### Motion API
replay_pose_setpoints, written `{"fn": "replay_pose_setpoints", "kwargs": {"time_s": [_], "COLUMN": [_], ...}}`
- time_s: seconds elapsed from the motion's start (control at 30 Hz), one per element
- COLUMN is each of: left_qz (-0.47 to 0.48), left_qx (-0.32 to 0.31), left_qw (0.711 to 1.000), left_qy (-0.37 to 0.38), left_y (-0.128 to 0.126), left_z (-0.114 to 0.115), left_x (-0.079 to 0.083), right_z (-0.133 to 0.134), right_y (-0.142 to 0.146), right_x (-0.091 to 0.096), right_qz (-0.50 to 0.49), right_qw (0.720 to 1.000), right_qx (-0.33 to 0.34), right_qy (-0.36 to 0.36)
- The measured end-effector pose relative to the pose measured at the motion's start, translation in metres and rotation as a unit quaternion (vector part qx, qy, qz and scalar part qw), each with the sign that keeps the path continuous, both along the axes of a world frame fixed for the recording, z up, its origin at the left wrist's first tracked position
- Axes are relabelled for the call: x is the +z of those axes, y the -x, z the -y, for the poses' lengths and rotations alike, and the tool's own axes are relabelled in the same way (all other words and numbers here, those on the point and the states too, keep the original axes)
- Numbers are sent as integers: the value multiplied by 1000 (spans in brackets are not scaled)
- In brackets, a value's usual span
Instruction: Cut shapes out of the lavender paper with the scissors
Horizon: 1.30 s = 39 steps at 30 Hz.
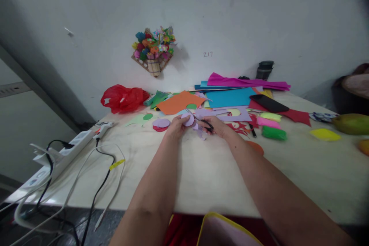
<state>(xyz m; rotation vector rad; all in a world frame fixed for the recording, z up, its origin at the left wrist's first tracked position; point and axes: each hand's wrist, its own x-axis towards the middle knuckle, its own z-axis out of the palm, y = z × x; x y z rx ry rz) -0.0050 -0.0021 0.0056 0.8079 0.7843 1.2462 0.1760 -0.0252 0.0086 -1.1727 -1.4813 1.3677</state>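
My left hand is closed on a small lilac paper piece held just above the table. My right hand grips black-handled scissors, whose blades point left into the lilac piece. Lilac scraps lie under the hands. A lilac paper disc on a red one rests just left of my left hand. A cut lilac sheet lies behind my right hand.
Coloured paper sheets, a black phone, a red plastic bag, green and yellow pieces, and a power strip with cables fill the table. A paper flower bouquet hangs on the wall. Another person's shape shows at the far right.
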Motion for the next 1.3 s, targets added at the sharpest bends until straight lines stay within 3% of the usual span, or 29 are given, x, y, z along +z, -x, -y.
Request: {"fn": "replay_pose_setpoints", "kwargs": {"time_s": [0.3, 0.67, 1.3], "left_qz": [10, 17, 11], "left_qx": [9, 34, 16], "left_qw": [1000, 999, 1000], "left_qy": [-4, 17, 9], "left_y": [2, 1, 0], "left_z": [-7, -5, -6], "left_x": [-6, -2, -5], "right_z": [-4, -4, -1], "right_y": [2, 2, 4], "right_x": [-2, -2, 0], "right_qz": [-9, 3, -24], "right_qw": [1000, 1000, 1000], "right_qx": [13, -6, 1], "right_qy": [-15, -4, -4]}}
